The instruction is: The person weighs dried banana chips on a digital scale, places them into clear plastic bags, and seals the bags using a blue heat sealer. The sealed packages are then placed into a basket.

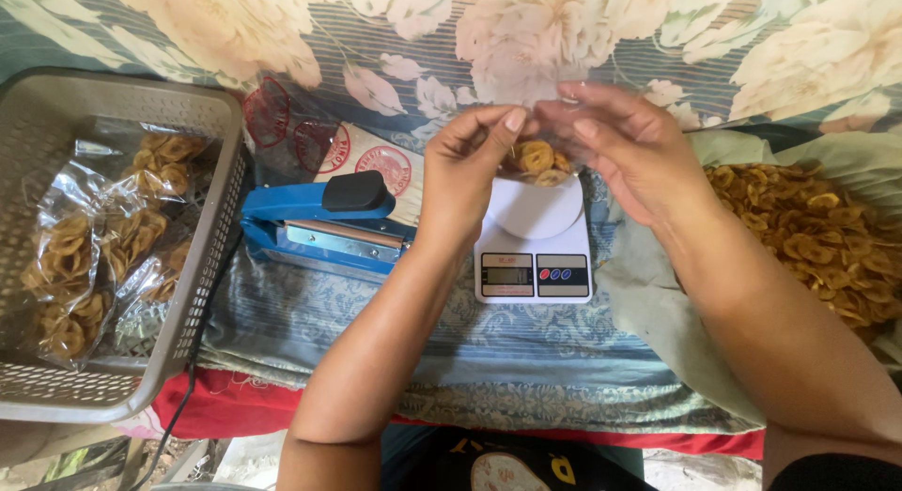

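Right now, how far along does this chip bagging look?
Done: several clear filled chip bags lie in the grey perforated plastic basket. In hand: the left hand and right hand hold a clear chip-filled bag at its top over the white digital kitchen scale. Left: a loose pile of fried chips remains, and the blue heat sealer sits unused.

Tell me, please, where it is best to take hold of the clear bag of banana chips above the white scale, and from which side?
Probably at its open top edge, from above. The clear bag hangs upright over the scale, with the chips settled low, so the top film is empty and flat. The left hand and right hand already pinch it there, one from each side.
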